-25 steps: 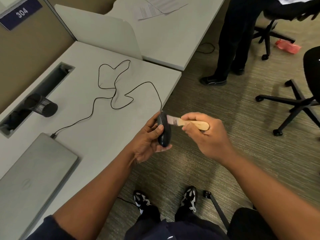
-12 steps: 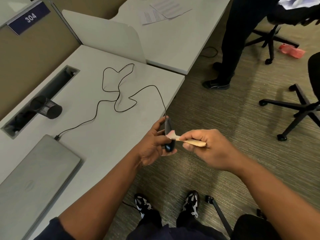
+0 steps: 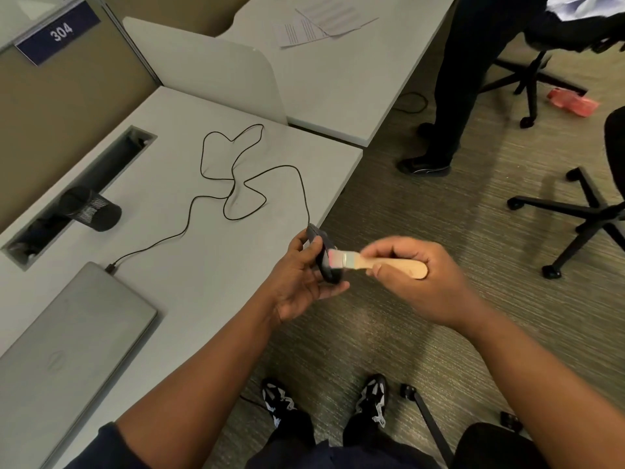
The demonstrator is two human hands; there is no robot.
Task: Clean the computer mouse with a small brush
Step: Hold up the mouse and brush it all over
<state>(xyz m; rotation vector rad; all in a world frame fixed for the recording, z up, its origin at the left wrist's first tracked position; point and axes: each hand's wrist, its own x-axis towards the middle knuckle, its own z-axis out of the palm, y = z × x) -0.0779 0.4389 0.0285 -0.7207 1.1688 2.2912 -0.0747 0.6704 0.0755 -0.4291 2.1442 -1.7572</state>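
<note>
Mouse (image 3: 323, 255) held on edge off the desk (image 3: 189, 252) corner, left hand (image 3: 301, 282) fingers curled around it. Right hand (image 3: 416, 282) pinches wooden brush (image 3: 378, 262) handle, bristles against mouse side, blurred. Cable (image 3: 236, 184) loops across desk to closed laptop (image 3: 67, 340).

Left hand (image 3: 301, 282) holds the black mouse (image 3: 323, 257) on edge off the counter's (image 3: 189, 265) right edge; right hand (image 3: 411, 282) grips the brush (image 3: 378, 264), bristles on the mouse.
</note>
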